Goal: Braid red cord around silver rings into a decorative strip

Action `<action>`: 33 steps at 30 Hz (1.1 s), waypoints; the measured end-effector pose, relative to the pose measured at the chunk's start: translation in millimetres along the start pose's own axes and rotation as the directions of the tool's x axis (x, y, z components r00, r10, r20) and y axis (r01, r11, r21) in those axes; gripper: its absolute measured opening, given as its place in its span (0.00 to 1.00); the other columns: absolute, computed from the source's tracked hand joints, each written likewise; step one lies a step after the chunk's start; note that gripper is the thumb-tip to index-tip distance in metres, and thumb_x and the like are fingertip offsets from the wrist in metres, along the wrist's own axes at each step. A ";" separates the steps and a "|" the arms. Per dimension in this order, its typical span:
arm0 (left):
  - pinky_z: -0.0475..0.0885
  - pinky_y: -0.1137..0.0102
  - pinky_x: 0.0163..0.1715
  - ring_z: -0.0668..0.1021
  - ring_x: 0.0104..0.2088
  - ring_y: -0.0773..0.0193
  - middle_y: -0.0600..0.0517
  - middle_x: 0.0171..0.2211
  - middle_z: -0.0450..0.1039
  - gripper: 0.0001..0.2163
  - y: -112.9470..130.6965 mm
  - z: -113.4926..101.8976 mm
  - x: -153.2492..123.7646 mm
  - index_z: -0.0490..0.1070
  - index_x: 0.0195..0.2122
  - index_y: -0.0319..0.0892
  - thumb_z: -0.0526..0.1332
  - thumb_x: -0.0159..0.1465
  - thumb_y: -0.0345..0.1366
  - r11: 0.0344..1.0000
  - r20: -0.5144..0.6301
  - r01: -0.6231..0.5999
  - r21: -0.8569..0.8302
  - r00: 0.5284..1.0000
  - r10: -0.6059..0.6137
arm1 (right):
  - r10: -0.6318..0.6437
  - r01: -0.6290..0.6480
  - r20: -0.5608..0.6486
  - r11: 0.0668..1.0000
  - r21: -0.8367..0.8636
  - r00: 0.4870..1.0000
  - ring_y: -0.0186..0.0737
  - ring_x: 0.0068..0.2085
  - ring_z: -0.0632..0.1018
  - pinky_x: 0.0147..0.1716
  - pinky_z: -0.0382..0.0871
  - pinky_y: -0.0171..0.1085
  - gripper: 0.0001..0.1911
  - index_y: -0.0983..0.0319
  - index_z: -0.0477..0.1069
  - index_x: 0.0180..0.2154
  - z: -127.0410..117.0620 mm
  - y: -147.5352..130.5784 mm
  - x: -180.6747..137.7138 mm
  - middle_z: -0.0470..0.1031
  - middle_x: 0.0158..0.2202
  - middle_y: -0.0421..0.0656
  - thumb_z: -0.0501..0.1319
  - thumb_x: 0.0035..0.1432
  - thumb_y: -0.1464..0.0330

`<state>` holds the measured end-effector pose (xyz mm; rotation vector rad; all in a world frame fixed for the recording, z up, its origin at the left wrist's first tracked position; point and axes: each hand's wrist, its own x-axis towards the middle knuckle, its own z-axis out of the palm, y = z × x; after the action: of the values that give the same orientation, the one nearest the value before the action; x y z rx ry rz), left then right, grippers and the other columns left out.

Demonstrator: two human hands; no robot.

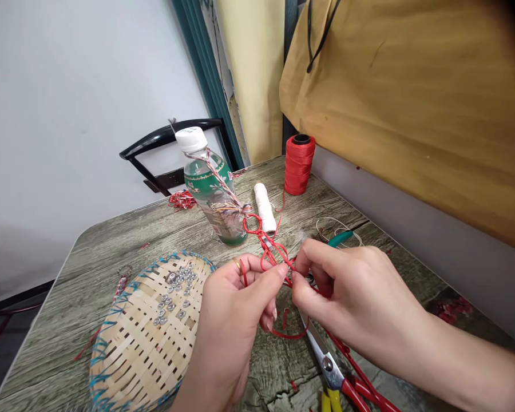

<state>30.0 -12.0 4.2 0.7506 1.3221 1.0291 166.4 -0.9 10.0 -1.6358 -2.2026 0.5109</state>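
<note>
Both hands meet over the middle of the table, at a knotted red cord [278, 250]. My left hand [244, 303] pinches the cord between thumb and fingers; a strand also passes by its ringed finger. Close beside it, my right hand [347, 286] is closed on the same cord with thumb and forefinger. The cord's far end forms a red loop [253, 224], joined to multicoloured strings tied around a plastic bottle [212, 189] with a white cap. A loose red strand hangs in a curve below the hands.
Left of my hands lies a woven bamboo tray [141, 337] with several small metal nuts [167, 300]. Scissors [328, 363] with red handles lie below my right hand. Behind stand a white thread spool [264, 209] and a red thread spool [299, 166]. A green-handled tool [340, 238] lies right.
</note>
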 end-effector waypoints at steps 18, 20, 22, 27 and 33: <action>0.57 0.78 0.16 0.62 0.13 0.76 0.58 0.12 0.64 0.12 -0.9 -7.5 -14.8 0.70 0.28 0.40 0.57 0.58 0.43 0.993 -0.069 -0.102 0.059 0.992 0.106 | -0.046 0.055 -0.046 0.974 0.219 0.998 0.29 0.16 0.61 0.16 0.53 0.29 0.06 0.58 0.64 0.25 -20.2 4.9 -11.4 0.61 0.14 0.32 0.54 0.53 0.68; 0.58 0.77 0.17 0.61 0.13 0.74 0.59 0.09 0.60 0.13 -1.2 -11.5 -19.7 0.72 0.34 0.41 0.54 0.60 0.44 0.989 -0.124 -0.108 0.097 0.985 0.119 | -0.059 0.067 -0.040 0.963 0.260 0.997 0.29 0.16 0.61 0.15 0.54 0.29 0.04 0.58 0.65 0.27 -24.4 5.7 -14.0 0.62 0.15 0.32 0.54 0.53 0.69; 0.59 0.77 0.18 0.63 0.14 0.73 0.58 0.10 0.61 0.15 -0.9 -16.4 -23.9 0.73 0.37 0.42 0.53 0.61 0.45 0.984 -0.156 -0.134 0.121 0.976 0.153 | -0.064 0.072 -0.037 0.950 0.302 0.997 0.29 0.18 0.63 0.16 0.56 0.28 0.03 0.58 0.66 0.29 -28.5 7.3 -14.6 0.64 0.17 0.33 0.55 0.53 0.71; 0.69 0.75 0.27 0.73 0.32 0.66 0.52 0.30 0.75 0.14 3.8 -24.6 -32.8 0.76 0.32 0.45 0.52 0.62 0.43 0.919 -0.236 -0.381 0.106 0.888 0.395 | -0.050 0.075 -0.085 0.942 0.328 0.995 0.30 0.21 0.66 0.18 0.59 0.28 0.04 0.59 0.67 0.32 -34.0 17.7 -9.1 0.68 0.21 0.35 0.55 0.55 0.71; 0.65 0.64 0.50 0.69 0.49 0.58 0.54 0.41 0.73 0.17 19.6 -6.7 -48.0 0.77 0.30 0.50 0.48 0.64 0.44 0.702 -0.166 -0.698 0.140 0.683 0.712 | -0.184 0.255 -0.282 0.937 0.240 0.942 0.32 0.30 0.72 0.25 0.65 0.29 0.09 0.58 0.70 0.39 -40.2 9.2 -18.6 0.73 0.35 0.39 0.59 0.53 0.69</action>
<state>22.5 -49.0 40.5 1.2935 1.2569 1.7305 198.4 -13.1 39.5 -1.2177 -1.9907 0.4855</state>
